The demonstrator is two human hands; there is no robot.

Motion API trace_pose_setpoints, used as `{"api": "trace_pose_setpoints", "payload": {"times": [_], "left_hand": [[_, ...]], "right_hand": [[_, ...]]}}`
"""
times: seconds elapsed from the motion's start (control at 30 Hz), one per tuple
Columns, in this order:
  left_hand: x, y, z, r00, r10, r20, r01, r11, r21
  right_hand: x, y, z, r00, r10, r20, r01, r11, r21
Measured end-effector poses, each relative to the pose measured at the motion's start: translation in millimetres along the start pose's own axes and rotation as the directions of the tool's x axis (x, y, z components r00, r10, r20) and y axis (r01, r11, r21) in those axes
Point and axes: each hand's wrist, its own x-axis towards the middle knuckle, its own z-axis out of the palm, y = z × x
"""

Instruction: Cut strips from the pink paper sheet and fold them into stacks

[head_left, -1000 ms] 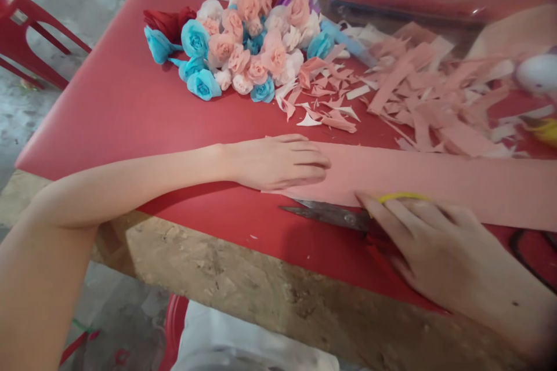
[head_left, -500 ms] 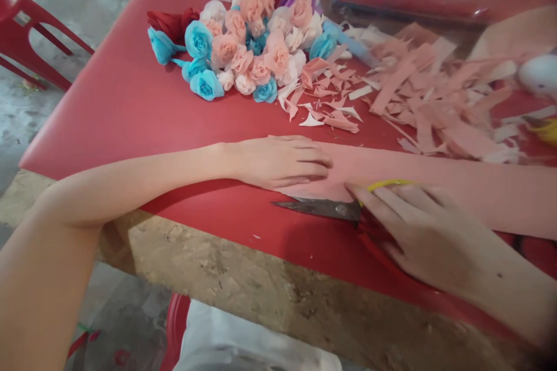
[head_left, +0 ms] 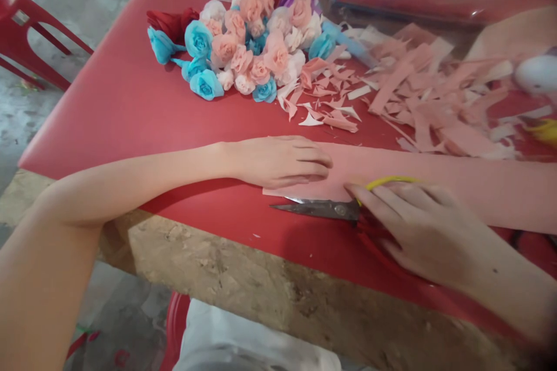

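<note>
A long strip of pink crepe paper (head_left: 435, 179) lies across the front of the table. My left hand (head_left: 289, 161) rests flat on its left end, fingers stretched out and pointing right. Close by on the right, my right hand (head_left: 418, 226) is wrapped round a pair of scissors (head_left: 335, 210) with a yellow handle loop. Their dark blades point left, slightly parted, along the near edge of the paper and just below my left fingers. My right fingertips also touch the paper. Part of the handle is hidden under my right hand.
Behind the strip lies a bunch of paper roses (head_left: 241, 58) in pink, white and blue. Pink paper scraps (head_left: 430, 98) are heaped at the back right. A red stool (head_left: 35, 35) stands left of the red-covered table (head_left: 108, 110).
The left end of the pink paper now shows further left below my left hand, and its near edge sits slightly higher beside the blades. Both hands stay almost in place.
</note>
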Motion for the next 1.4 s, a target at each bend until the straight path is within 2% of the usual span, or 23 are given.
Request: {"api": "trace_pose_setpoints", "payload": {"times": [0.23, 0.43, 0.67, 1.03, 1.4], "left_hand": [[-0.5, 1.2, 0.8, 1.0, -0.019, -0.008, 0.019, 1.0, 0.005], [0.0, 2.4, -0.4, 0.999, -0.032, 0.016, 0.032, 0.999, 0.011], [0.8, 2.5, -1.2, 1.0, -0.003, 0.019, 0.002, 0.999, 0.041], [-0.1, 2.4, 0.3, 1.0, 0.027, -0.005, -0.026, 0.997, 0.078], [-0.4, -0.1, 3.8, 1.0, 0.01, -0.023, -0.009, 0.998, 0.064]], "right_hand": [[8.6, 0.6, 1.7, 0.999, -0.019, 0.044, 0.017, 0.999, 0.038], [12.2, 1.6, 2.1, 0.997, -0.071, -0.009, 0.071, 0.997, 0.041], [3.2, -3.4, 1.3, 0.992, -0.114, -0.057, 0.111, 0.992, -0.054], [6.6, -18.3, -6.8, 1.0, 0.014, 0.028, -0.013, 1.0, -0.024], [16.0, -18.6, -6.6, 0.999, -0.041, 0.029, 0.043, 0.998, -0.048]]}}
